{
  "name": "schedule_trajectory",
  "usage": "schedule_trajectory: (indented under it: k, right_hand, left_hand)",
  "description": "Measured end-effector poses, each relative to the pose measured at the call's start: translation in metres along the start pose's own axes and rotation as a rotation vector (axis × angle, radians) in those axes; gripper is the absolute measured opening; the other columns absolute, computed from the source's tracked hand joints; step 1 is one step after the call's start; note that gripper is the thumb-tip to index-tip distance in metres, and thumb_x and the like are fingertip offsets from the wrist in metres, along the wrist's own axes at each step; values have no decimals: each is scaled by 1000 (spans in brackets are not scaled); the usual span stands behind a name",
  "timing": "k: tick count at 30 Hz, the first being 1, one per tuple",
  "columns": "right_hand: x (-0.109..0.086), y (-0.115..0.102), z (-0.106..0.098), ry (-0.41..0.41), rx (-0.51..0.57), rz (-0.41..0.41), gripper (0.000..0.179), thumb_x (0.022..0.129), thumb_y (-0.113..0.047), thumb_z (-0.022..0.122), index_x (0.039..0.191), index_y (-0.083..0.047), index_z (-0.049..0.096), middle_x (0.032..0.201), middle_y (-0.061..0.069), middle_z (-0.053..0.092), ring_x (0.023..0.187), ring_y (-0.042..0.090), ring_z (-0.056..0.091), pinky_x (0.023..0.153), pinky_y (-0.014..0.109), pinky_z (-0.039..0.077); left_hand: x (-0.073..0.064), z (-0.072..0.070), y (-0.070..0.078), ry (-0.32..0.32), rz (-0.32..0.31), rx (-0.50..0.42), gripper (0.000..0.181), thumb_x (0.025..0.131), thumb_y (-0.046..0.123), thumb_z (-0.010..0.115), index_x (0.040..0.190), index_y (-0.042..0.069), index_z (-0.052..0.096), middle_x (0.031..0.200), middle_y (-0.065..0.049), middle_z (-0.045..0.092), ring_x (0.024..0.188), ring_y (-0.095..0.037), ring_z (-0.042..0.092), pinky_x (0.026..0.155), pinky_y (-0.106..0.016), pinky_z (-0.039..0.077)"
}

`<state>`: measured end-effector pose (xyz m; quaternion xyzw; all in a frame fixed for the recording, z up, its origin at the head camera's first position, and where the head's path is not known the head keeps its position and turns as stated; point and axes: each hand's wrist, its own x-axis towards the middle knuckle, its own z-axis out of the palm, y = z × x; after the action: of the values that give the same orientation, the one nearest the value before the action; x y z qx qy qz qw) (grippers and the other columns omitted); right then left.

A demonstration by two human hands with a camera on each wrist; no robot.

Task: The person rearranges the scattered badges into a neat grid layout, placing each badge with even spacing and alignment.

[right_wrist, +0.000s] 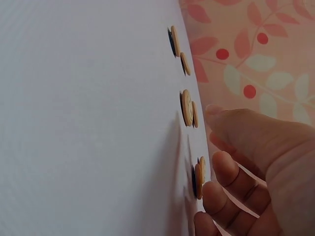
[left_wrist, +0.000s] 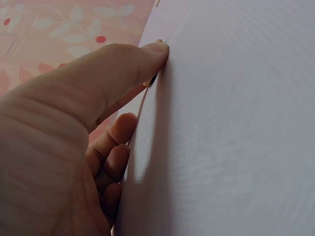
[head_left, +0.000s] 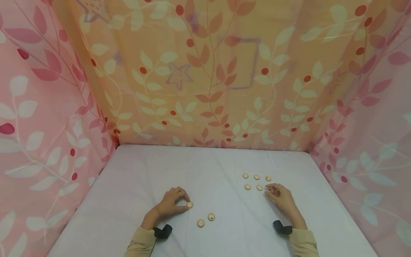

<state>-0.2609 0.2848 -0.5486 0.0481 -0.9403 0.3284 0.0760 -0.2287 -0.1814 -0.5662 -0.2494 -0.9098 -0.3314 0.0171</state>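
Between the thumb and index finger of my left hand is a small round wooden disc, pinched at its edge, low at the white table. The left wrist view shows the thumb close to the cloth; the disc is mostly hidden there. Two more discs lie nearby: a plain-looking one and one with a dark mark. My right hand hovers beside two short rows of similar discs, its fingers loosely bent. In the right wrist view the thumb is apart from the discs.
The white tabletop spreads under both hands. Floral curtains, a yellowish one behind and pink ones at the sides, border it. Each wrist wears a black camera mount.
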Motion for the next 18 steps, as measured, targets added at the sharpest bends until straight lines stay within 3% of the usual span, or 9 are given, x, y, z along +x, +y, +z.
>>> schedule_trajectory:
  k: [4,10,18]
  right_hand:
    - [0,-8,3,-18,30,5,28,81,-22,72,106,-11,66,83,2,55,72,13,49,62,23,41]
    - [-2,-19,9,-1,65,-63,25,80,-20,72,103,-10,67,81,0,56,71,9,49,62,22,42]
    - [-3,-31,22,-40,52,-88,23,79,-21,73,101,-14,68,79,-5,54,69,7,47,61,22,40]
  left_hand:
    - [0,0,0,7,19,8,17,78,37,72,89,29,61,101,12,53,92,-12,43,78,-37,29]
    - [-1,1,0,22,33,7,17,77,35,72,89,28,62,101,12,54,90,-11,43,77,-36,29]
    - [-1,0,0,-9,-11,-7,18,78,38,71,90,31,60,102,15,53,95,-10,42,81,-39,29]
